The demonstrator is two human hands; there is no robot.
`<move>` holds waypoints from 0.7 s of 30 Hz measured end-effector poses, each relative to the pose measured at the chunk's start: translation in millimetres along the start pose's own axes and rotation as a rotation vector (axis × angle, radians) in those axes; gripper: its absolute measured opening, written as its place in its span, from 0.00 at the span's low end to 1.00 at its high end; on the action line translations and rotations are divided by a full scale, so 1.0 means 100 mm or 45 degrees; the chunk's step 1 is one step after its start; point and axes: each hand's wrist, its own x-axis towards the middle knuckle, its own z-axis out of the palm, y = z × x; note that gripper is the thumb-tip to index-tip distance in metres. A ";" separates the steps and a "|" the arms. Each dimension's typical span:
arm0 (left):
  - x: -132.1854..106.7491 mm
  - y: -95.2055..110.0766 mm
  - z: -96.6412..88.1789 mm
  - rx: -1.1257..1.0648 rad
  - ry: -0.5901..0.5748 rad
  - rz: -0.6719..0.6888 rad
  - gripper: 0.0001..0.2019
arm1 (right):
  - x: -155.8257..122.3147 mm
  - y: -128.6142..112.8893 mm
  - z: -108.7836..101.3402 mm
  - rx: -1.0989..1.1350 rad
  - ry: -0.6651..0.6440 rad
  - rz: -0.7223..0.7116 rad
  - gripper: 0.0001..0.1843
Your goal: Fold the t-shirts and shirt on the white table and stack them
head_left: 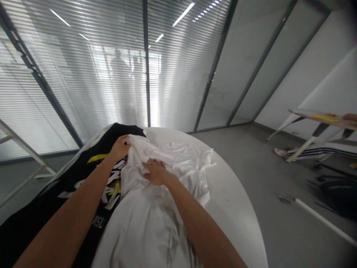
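While the left hand point(119, 147) pinches and the right hand point(156, 172) lies spread, a white shirt point(147, 227) sits bunched beneath both.
From the head view, the left fingers close on a fold at the shirt's far edge, while the right palm presses down on the cloth just nearer, fingers apart. The shirt lies on a round table point(237, 212). Along the table's left side, a black shirt point(52, 204) with yellow print lies just beside the white one, under the left forearm. Well right of the table, striped trousers point(315, 150) on a person show beneath a board point(320, 119).
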 end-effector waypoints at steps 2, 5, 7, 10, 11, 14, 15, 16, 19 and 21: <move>-0.06 -0.05 0.07 0.077 -0.057 0.016 0.25 | 0.01 0.04 -0.02 -0.011 0.007 -0.043 0.32; -0.19 -0.04 0.15 0.134 -0.014 0.011 0.28 | 0.02 0.09 -0.08 0.018 0.021 -0.154 0.27; -0.27 0.02 0.17 0.181 0.063 0.013 0.30 | 0.01 0.10 -0.14 0.049 0.014 -0.205 0.26; -0.37 0.13 0.17 0.281 0.068 0.045 0.29 | -0.04 0.13 -0.27 0.100 0.014 -0.225 0.27; -0.41 0.16 0.17 0.323 0.027 0.048 0.29 | -0.06 0.15 -0.34 0.121 0.018 -0.218 0.26; -0.53 0.26 0.14 0.471 -0.079 0.022 0.27 | -0.16 0.33 -0.56 0.169 0.091 -0.083 0.23; -0.58 0.29 0.13 0.531 -0.070 0.022 0.27 | -0.21 0.43 -0.64 0.157 0.158 0.017 0.21; -0.62 0.33 0.13 0.595 -0.037 0.041 0.27 | -0.26 0.54 -0.71 0.143 0.258 0.142 0.20; -0.72 0.46 0.17 0.750 0.075 0.211 0.25 | -0.43 0.96 -0.85 0.076 0.495 0.477 0.23; -0.76 0.50 0.24 0.778 0.052 0.377 0.24 | -0.54 1.23 -0.86 0.037 0.702 0.851 0.24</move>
